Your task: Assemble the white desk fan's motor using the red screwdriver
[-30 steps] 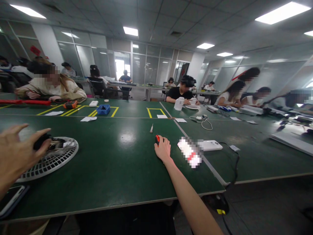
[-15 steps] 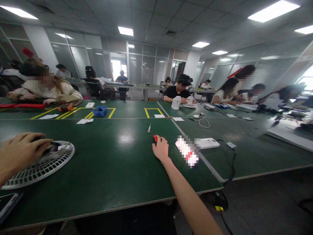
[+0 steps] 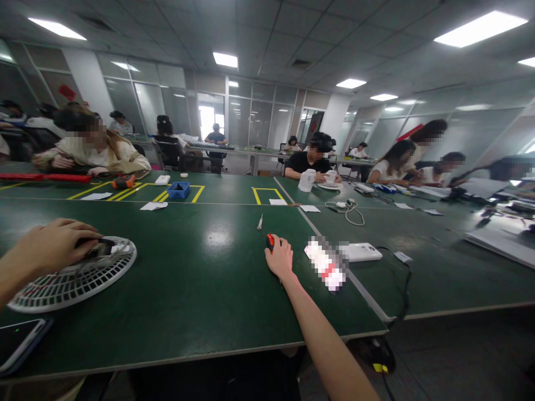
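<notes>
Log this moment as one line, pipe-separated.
left hand: at dark part on white grille, grip unclear | right hand: over red-and-black object on green table | ahead: blue bin

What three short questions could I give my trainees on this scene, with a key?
1. Multiple choice: which hand is at the white grille?
A. left
B. right
C. both
2. True or false: the blue box stands farther from the camera wearer than the grille does.
3. Fill the blank: the right hand partly covers an object coloured ____ and black.

Key:
1. A: the left hand has its fingers at a dark part on the grille.
2. True: the box is on the far side of the table.
3. Red.
</notes>
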